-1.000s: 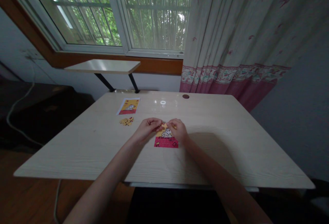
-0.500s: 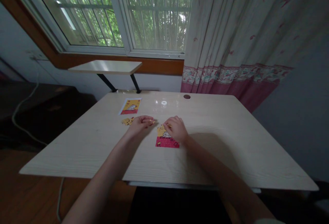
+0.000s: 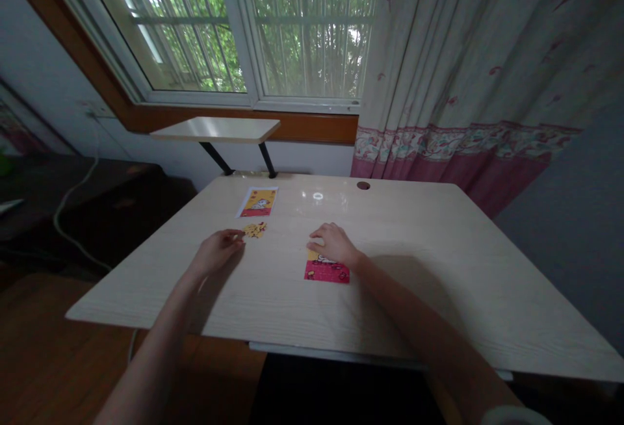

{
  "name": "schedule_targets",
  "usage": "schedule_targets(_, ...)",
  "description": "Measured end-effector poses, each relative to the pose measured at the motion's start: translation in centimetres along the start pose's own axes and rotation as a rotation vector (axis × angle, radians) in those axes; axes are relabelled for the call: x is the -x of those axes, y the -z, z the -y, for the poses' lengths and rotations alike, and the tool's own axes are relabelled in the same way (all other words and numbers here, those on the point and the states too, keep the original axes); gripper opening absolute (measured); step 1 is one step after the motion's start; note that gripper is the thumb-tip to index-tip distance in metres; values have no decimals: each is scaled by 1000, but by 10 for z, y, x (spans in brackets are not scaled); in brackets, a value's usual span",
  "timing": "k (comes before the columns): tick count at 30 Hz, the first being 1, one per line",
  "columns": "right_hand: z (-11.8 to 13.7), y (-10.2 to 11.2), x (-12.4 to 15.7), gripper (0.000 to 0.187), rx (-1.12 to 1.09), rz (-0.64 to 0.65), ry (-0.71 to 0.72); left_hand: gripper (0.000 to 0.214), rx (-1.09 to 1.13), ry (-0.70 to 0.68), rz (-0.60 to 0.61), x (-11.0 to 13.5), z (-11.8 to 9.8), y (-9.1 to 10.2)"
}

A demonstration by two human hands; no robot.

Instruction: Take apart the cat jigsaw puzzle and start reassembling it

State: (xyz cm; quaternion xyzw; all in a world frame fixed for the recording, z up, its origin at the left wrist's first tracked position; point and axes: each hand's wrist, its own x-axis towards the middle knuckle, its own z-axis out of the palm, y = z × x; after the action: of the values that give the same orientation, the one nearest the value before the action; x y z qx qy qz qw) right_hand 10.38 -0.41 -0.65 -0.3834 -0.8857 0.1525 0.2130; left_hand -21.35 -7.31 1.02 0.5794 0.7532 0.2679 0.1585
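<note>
A small puzzle (image 3: 327, 272) with a pink lower band and a yellow picture lies on the pale wooden table (image 3: 439, 269). My right hand (image 3: 333, 243) rests on its upper part, fingers laid loosely over it, covering the top. My left hand (image 3: 217, 251) sits to the left with fingers curled and thumb and fingertips pinched together, just short of a little heap of yellow puzzle pieces (image 3: 255, 230). Whether a piece is in the pinch I cannot make out. Beyond the heap lies a printed picture card (image 3: 258, 202) with the same yellow and red design.
A round cable hole (image 3: 363, 185) is at the table's far edge. A small white shelf on black legs (image 3: 217, 129) stands behind the table under the window. A patterned curtain (image 3: 468, 87) hangs at the right. A dark cabinet with a cable (image 3: 73, 191) is at the left.
My left hand has left the puzzle and moved left to the heap of loose pieces. My right hand stayed on the puzzle and flattened. The view has turned slightly left.
</note>
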Motion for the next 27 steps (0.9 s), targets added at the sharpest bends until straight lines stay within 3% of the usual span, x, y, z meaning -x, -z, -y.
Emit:
schedule_targets(3,0,0,-1,21,-21,27,10,39,-147,-85,-66,-1,2,-8)
schedule_targets(8,5,3,-10,11,-120,148,-23,45,-134,-146,-125,-7,2,-19)
schedule_targets(12,12,11,-16,8,-128,197,-44,47,-223,-362,-160,-12,-1,-23)
schedule_targets(15,20,12,-22,7,-213,230,-43,48,-281,-484,-120,-14,-4,-29)
schedule_targets(19,35,-1,-43,13,-413,279,-72,43,-273,-497,-51,-17,-2,-37)
schedule_targets(24,60,-32,-81,18,-585,220,-175,40,-224,-472,-139,-15,2,-38)
schedule_targets(27,63,-43,-90,22,-538,155,-172,40,-192,-464,-208,-11,1,-35)
